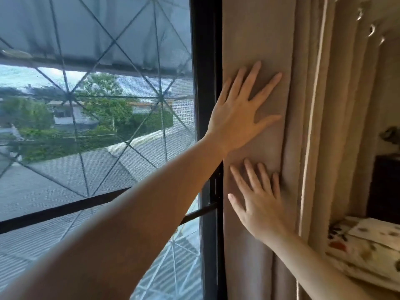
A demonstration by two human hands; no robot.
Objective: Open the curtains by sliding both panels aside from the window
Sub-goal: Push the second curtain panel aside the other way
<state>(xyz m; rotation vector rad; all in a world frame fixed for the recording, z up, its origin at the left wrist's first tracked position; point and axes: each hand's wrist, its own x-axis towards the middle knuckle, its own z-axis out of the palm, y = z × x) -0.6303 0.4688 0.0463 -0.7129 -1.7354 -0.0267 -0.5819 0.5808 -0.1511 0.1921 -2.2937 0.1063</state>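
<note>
A beige curtain panel hangs bunched in folds at the right side of the window, just past the dark frame post. My left hand lies flat on the curtain's leading fold, fingers spread, arm reaching across the glass. Below it, my right hand presses flat against the same fold, fingers apart. Neither hand grips the fabric. The glass left of the post is uncovered, showing a diamond-pattern grille and roofs outside. No other curtain panel is in view.
A floral-patterned pillow lies at the lower right behind the curtain folds. A dark piece of furniture stands beyond it. Curtain rings show at the top right.
</note>
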